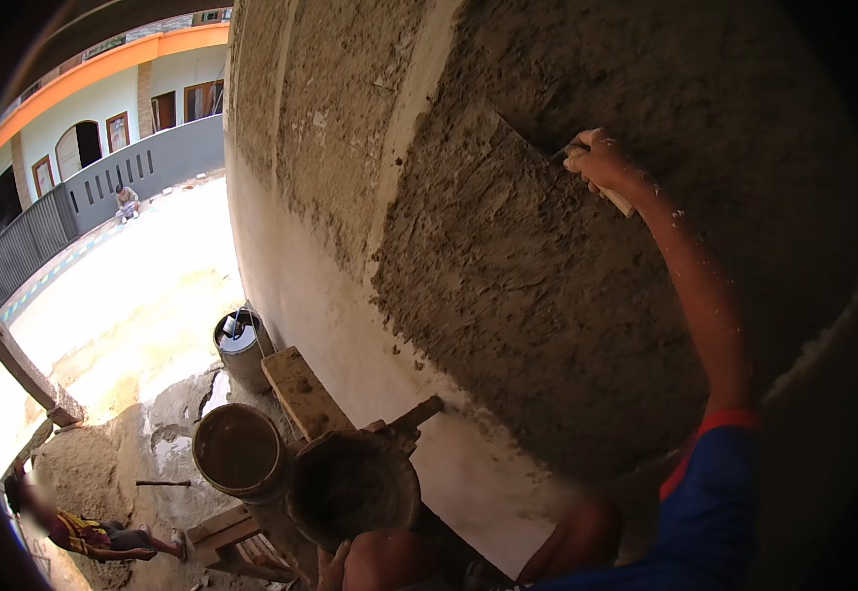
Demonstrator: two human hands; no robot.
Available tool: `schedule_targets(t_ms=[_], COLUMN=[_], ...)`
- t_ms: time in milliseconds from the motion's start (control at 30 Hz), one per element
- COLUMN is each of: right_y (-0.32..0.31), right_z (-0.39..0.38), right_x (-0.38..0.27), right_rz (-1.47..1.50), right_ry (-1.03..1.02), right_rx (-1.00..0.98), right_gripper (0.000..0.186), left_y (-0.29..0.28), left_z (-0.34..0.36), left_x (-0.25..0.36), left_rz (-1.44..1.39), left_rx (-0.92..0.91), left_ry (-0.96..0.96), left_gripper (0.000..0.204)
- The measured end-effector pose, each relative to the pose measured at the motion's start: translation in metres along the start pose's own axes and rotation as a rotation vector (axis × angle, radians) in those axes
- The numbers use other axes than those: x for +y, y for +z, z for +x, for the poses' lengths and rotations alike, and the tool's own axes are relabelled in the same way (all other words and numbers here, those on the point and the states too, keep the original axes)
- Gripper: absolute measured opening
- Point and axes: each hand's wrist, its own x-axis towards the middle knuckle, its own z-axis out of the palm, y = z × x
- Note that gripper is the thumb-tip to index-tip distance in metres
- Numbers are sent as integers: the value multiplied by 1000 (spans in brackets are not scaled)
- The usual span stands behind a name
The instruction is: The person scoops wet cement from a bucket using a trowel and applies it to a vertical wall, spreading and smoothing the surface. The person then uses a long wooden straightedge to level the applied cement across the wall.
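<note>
Right hand (596,158) grips a plastering trowel (522,148) flat against the rough wet plaster wall (508,276). Below the wall, left hand (332,569) clasps a mortar-filled pan (352,488).

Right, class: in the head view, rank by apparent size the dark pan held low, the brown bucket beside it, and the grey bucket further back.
1. Dark pan, largest, though it sits nearest the camera.
2. Brown bucket.
3. Grey bucket, smallest, but farther off, so its true size is unsure.
</note>
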Motion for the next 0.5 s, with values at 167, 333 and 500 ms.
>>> schedule_targets(t_ms=[167,333,500], right_y=[-39,-48,-36], right_z=[6,-23,-62], right_x=[8,-15,-110], right_rz=[-235,-224,407], right_ry=[-267,-644,-750], right_rx=[192,504,-164], right_gripper=[50,55,46], left_y=[-3,-1,29], left_z=[2,4,-19], left_x=[-18,-30,30], left_rz=[-27,-89,-273], left_rx=[-15,18,73], left_ry=[0,-1,30], left_gripper=[52,51,50])
